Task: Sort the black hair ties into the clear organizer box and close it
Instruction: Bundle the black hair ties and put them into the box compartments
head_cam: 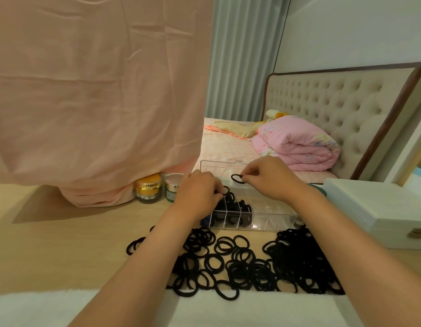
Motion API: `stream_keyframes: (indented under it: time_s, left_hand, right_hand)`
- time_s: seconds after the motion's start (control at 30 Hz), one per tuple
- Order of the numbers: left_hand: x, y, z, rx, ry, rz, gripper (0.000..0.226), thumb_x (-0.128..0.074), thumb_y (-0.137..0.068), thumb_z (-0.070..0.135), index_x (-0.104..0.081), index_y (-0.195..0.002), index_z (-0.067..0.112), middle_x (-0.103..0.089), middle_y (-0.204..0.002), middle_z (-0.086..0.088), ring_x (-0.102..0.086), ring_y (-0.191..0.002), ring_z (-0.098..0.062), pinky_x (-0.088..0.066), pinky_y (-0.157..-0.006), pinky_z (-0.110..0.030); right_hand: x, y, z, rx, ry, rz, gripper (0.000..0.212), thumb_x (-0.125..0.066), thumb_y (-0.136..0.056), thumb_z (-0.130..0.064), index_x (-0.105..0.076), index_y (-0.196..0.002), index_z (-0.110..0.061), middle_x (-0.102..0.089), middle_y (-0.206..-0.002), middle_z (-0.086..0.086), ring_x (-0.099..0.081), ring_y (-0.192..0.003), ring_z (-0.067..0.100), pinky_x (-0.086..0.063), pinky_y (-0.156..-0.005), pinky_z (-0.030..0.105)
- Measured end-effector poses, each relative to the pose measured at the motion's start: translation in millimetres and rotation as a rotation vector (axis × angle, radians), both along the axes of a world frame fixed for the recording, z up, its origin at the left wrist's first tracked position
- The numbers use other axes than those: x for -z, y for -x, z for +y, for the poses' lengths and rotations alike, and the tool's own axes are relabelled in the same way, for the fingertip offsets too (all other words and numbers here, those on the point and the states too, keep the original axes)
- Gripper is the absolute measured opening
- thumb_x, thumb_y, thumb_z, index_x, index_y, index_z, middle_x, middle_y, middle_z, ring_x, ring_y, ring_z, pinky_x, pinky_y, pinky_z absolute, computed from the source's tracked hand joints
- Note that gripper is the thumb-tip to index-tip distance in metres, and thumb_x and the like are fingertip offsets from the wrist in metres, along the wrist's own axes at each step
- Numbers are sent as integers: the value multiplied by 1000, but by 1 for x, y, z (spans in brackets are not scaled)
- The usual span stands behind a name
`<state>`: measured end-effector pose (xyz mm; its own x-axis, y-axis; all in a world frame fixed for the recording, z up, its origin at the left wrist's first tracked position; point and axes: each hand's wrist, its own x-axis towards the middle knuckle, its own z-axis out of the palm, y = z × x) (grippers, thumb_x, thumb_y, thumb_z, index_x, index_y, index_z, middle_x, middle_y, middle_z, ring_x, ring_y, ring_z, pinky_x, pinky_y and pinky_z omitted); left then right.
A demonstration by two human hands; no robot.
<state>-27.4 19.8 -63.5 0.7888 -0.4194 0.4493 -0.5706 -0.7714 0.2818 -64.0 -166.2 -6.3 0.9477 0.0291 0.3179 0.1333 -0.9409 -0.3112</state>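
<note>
While the right hand [273, 178] pinched one black hair tie [237, 179] above the clear organizer box [263, 218], the left hand's [197, 192] fingers [219, 194] closed on another tie inside its compartments at nine o'clock; loose hair ties [252, 263] covered the worktop [63, 251] at six o'clock.

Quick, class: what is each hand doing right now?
Left hand: closed, pinching a black elastic hair tie over the clear plastic organizer box.
Right hand: closed, holding a second black hair tie.
</note>
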Motion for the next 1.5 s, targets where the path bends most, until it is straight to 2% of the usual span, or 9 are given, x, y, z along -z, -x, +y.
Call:
stream_keyframes:
  time_s: [0.1, 0.3, 0.4, 0.5, 0.6, 0.77, 1.03, 1.3, 1.5]
  left_hand:
    - [-1, -1, -1, -3, 63, 36, 11, -62, -96, 35, -71, -103, 35, -67, -112, 11, -54, -111, -16, -34, -98, -34]
    - [-16, 2, 2, 87, 553, 268, 7, -64, -94, 22, -66, -92, 28, -65, -87, 13, -58, -82, -6, -46, -70, -25]
    - [-23, 4, 3, 124, 674, 356, 6, -65, -93, 20, -69, -90, 23, -72, -91, -2, -61, -80, -13, -51, -76, -30]
    - [-20, 8, 0, 167, 709, 433, 6, -68, -91, 20, -73, -88, 22, -75, -90, -6, -63, -74, -14, -55, -79, -37]
    - [-19, 9, -7, 191, 713, 444, 4, -72, -89, 26, -73, -84, 26, -76, -88, -6, -66, -73, -16, -57, -81, -40]
    - [-11, 7, -16, 165, 662, 401, 2, -73, -87, 33, -72, -89, 32, -75, -88, 4, -68, -85, -19, -57, -81, -37]
    - [2, 6, -9, 152, -96, 207, 46, -50, -99, 45, -50, -144, 34, -44, -151, 3, -30, -140, -19, -28, -115, -38]
    - [5, 1, -6, 170, -96, 179, 46, -48, -101, 44, -49, -144, 30, -47, -150, 5, -34, -137, -17, -31, -112, -36]
    - [3, 8, -6, 163, -85, 176, 44, -46, -102, 40, -48, -145, 29, -46, -151, 3, -34, -140, -18, -30, -114, -37]
  right_hand:
    - [0, 4, -6, 40, -123, 30, 13, -70, -90, -16, -81, -94, -19, -72, -78, -15, -61, -71, -2, -48, -67, 18]
    - [18, -1, 3, 116, 72, 125, 10, -71, -89, -29, -81, -88, -30, -75, -90, -13, -67, -88, 12, -58, -80, 37]
    - [23, -5, 8, 108, 152, 149, 12, -68, -93, -33, -79, -98, -31, -75, -98, -13, -67, -93, 13, -57, -84, 37]
    - [17, -5, 4, 71, -103, 75, 21, -60, -97, -25, -77, -108, -29, -71, -110, -14, -64, -97, 8, -51, -88, 32]
    - [3, 9, 4, -46, -556, 120, 20, -64, -92, -15, -77, -104, -24, -75, -102, -10, -66, -72, 8, -46, -67, 20]
    - [1, 17, -2, -37, -597, 48, 8, -75, -84, -10, -80, -89, -13, -78, -79, -1, -66, -59, 10, -47, -54, 16]
    - [27, -8, 3, 174, -165, 56, 17, -74, -83, -31, -73, -66, -35, -74, -82, -16, -67, -84, 7, -58, -78, 35]
    - [28, -6, 6, 138, 144, 111, 30, -51, -98, -36, -78, -100, -25, -67, -106, -6, -61, -91, 17, -52, -74, 33]
    - [27, 5, 0, 54, 166, 243, 46, -38, -99, -31, -61, -139, -32, -46, -134, 2, -39, -129, 22, -40, -101, 39]
